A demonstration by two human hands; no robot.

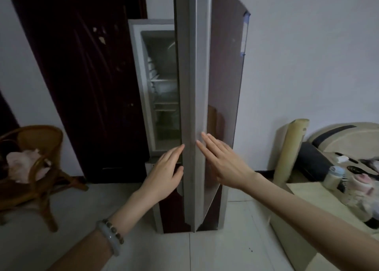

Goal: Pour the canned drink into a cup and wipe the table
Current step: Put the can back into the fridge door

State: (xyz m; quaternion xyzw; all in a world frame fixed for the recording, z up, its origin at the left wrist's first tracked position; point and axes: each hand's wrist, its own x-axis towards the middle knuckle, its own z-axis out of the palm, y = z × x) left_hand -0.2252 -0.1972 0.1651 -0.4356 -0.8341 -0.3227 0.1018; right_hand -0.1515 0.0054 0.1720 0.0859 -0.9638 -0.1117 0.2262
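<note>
We hold both hands up to the edge of the open refrigerator door (192,106), which stands edge-on between them. Our left hand (164,172) is relaxed, fingers straight, its fingertips touching the door's inner side and gripping nothing. Our right hand (221,160) is flat too, fingers extended with their tips at the door's outer edge, holding nothing. Beyond the left hand's fingertips the fridge compartment (162,86) shows pale shelves, too dim for us to pick out the canned drink. A bead bracelet (110,236) circles our left wrist. Well left of the left hand stands a rattan chair (37,158). Right of the right forearm a beige surface (297,190) carries a small bottle (333,177) among blurred clutter.
</note>
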